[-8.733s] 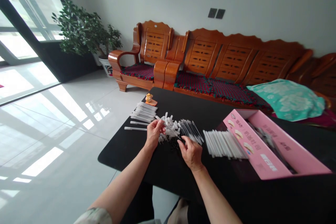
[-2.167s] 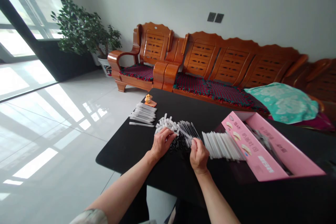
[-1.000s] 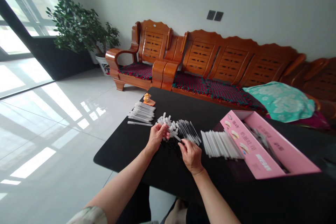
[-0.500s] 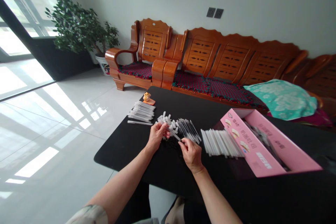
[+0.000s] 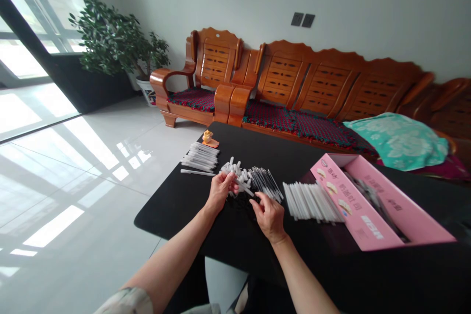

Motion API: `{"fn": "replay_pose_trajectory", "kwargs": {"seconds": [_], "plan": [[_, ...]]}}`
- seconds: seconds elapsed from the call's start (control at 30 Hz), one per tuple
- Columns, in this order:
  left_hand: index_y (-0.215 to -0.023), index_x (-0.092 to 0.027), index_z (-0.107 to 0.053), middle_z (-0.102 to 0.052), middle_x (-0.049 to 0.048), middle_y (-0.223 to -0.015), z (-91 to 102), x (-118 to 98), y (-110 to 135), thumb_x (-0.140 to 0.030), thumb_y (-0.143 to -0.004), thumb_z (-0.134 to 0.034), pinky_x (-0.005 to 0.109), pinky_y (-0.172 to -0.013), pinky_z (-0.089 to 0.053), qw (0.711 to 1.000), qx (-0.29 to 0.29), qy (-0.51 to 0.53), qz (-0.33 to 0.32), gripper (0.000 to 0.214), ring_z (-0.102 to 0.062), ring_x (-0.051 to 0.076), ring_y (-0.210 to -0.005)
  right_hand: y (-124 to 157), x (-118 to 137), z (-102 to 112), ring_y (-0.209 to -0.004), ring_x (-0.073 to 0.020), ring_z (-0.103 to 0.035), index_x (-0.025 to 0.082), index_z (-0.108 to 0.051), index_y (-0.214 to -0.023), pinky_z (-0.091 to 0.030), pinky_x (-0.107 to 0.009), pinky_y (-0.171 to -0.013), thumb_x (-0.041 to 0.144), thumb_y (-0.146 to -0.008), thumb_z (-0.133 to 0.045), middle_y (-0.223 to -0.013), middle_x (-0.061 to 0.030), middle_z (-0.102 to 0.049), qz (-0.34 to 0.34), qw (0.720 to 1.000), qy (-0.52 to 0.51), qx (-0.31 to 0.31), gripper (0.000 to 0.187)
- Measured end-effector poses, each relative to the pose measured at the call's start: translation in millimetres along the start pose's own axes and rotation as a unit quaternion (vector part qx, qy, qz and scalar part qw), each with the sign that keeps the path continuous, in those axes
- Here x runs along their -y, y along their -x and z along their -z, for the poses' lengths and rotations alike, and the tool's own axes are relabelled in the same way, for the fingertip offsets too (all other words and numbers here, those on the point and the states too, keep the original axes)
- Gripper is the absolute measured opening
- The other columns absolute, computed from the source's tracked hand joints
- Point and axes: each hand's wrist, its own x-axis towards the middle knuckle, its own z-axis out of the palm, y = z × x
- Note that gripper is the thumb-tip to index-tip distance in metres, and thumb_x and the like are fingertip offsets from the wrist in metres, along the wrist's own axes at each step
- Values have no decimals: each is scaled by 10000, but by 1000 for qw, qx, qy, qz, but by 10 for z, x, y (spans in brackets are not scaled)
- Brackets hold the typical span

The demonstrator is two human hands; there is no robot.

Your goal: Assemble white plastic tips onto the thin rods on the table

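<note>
Since the last frame our right hand point(image 5: 270, 217) has loosened: thumb and index slightly parted at the pen tube's point(image 5: 245, 187) end, contact unclear. Our left hand point(image 5: 219, 191) pinches it near the white caps point(image 5: 232, 165).

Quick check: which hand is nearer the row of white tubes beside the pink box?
Right. The right hand is just left of the white tubes, apart from them; the left hand is farther left, by the pile of white pieces.

The pink box's point(image 5: 362, 201) lettering point(image 5: 351, 196) — too blurred to read.
</note>
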Motion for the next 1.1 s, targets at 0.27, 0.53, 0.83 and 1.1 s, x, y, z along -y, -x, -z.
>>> {"fn": "replay_pose_trajectory", "kwargs": {"seconds": [0.27,0.53,0.83,1.1], "plan": [[-778,-121,-637,-621,-4,-548,4,3,8,-533,-755,-718,222,-445,-469,1000,2,-10,0,420,-577,119,-435,6,-2,-22,-582,-143,-634,161,-647,-945,-458,-258,-591,265,-967,-514,-681,-24,-672,-7,1000,6,-3,170],[-792,-120,-639,-626,5,-557,11,29,2,-510,-775,-710,224,-448,-474,1000,11,1,-1,397,-581,122,-441,19,-8,-21,-613,-146,-642,158,-643,-908,-446,-258,-619,229,-980,-489,-710,-36,-684,1,1000,5,5,184],[-780,-121,-638,-613,4,-542,-28,-2,10,-494,-757,-731,222,-440,-480,1000,9,4,6,384,-582,125,-443,11,-14,-9,-641,-150,-658,156,-645,-925,-456,-253,-644,222,-976,-493,-748,-44,-702,0,1000,-12,15,174],[-753,-122,-635,-600,-6,-525,-57,-33,9,-509,-720,-755,214,-421,-472,1000,-4,4,7,406,-572,119,-433,20,-14,3,-609,-152,-649,151,-647,-956,-450,-256,-621,293,-975,-512,-716,-36,-693,-20,999,-18,34,196]]}}
